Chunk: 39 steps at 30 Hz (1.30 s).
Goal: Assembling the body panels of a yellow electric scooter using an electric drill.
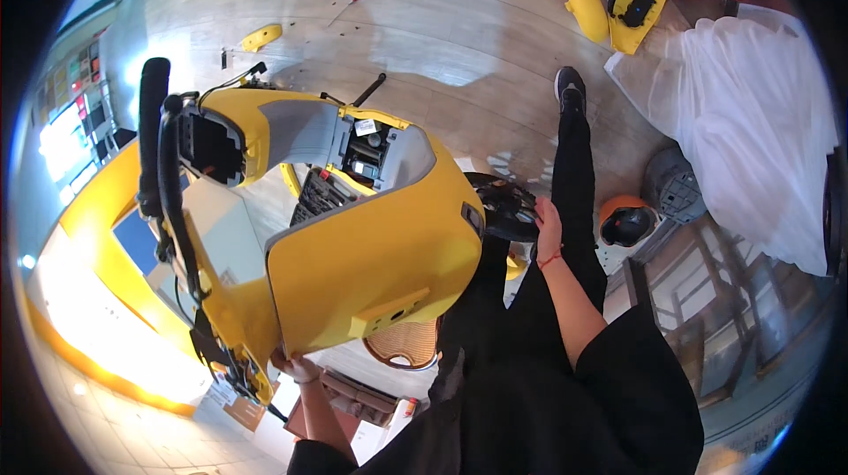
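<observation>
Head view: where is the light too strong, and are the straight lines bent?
Head view: strong glare burns out the lower left, beside the yellow scooter body; the floor planks curve toward the rim; the corners are black; the left hand remains sharp.

The left hand (296,367) grips the lower edge of a big yellow scooter panel (371,254). The right hand (548,223) rests beside it on a dark round part (503,206), maybe the seat.
</observation>
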### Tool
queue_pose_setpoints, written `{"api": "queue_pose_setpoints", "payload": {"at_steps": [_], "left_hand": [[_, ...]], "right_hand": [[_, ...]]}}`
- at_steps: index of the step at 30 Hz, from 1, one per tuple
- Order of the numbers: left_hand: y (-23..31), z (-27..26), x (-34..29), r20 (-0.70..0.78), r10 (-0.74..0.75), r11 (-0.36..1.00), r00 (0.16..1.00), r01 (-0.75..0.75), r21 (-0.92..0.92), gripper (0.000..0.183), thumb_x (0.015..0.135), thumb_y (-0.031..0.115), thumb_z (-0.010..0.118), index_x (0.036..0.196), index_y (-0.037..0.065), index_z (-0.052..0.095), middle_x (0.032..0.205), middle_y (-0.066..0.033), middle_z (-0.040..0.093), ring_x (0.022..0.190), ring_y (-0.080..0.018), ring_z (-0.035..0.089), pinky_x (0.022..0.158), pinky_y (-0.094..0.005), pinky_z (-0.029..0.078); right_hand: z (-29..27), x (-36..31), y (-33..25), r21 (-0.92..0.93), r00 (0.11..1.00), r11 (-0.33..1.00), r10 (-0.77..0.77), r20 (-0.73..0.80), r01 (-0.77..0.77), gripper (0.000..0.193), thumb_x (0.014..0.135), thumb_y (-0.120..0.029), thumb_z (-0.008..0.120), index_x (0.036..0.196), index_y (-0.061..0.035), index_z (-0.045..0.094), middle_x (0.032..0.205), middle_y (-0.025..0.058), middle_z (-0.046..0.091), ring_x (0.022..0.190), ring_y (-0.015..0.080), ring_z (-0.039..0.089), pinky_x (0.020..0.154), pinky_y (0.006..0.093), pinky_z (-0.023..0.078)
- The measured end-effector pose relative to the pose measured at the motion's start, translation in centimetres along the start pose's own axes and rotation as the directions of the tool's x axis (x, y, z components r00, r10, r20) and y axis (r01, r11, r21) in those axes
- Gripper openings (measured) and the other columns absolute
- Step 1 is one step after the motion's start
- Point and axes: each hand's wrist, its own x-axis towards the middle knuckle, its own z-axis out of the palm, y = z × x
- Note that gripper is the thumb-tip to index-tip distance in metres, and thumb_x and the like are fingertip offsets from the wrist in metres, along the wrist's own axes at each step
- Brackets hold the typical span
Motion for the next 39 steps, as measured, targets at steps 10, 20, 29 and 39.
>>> {"api": "queue_pose_setpoints", "payload": {"at_steps": [10,20,29,39], "left_hand": [[4.7,3.2,0.6,-0.163,0.074,0.973,0.984,-0.036,0.229,0.102,0.078,0.081,0.031,0.111,-0.013,0.052,0.111,-0.0247,0.053,0.097,-0.03,0.054,0.077,-0.0415,0.047],[1.4,2.5,0.1,-0.184,0.243,0.92,0.952,-0.165,0.356,0.094,0.084,0.076,0.027,0.108,-0.011,0.056,0.102,-0.0229,0.058,0.087,-0.0289,0.06,0.067,-0.0416,0.051],[0.2,1.4,0.5,-0.177,0.208,0.93,0.962,-0.138,0.341,0.095,0.085,0.075,0.026,0.114,-0.01,0.055,0.105,-0.0235,0.06,0.091,-0.0306,0.063,0.069,-0.0426,0.054],[-1.8,-0.2,1.0,-0.028,0.117,0.989,0.993,-0.114,0.094,0.087,0.086,0.069,0.039,0.125,-0.009,0.045,0.116,-0.0221,0.055,0.103,-0.0297,0.058,0.082,-0.0421,0.051]], "right_hand": [[9.7,-1.6,2.9,0.305,0.934,0.919,0.146,0.325,-0.25,0.045,0.094,-0.02,0.048,0.135,-0.0058,0.038,0.129,0.0086,0.049,0.115,0.0186,0.05,0.098,0.0324,0.04],[9.1,-3.8,1.0,0.496,0.733,0.54,0.48,0.482,-0.68,0.049,0.092,-0.045,0.044,0.124,-0.009,0.052,0.117,0.0068,0.059,0.103,0.0195,0.058,0.089,0.0316,0.046],[8.4,-2.1,4.6,0.286,0.876,0.835,0.402,0.265,-0.47,0.039,0.095,-0.039,0.044,0.118,-0.01,0.056,0.106,0.0044,0.063,0.094,0.0162,0.06,0.083,0.0299,0.047],[8.9,-1.1,5.3,0.085,0.945,0.953,0.275,0.175,-0.292,0.042,0.091,-0.033,0.052,0.118,-0.0013,0.053,0.113,0.012,0.055,0.104,0.0208,0.053,0.09,0.0313,0.041]]}}
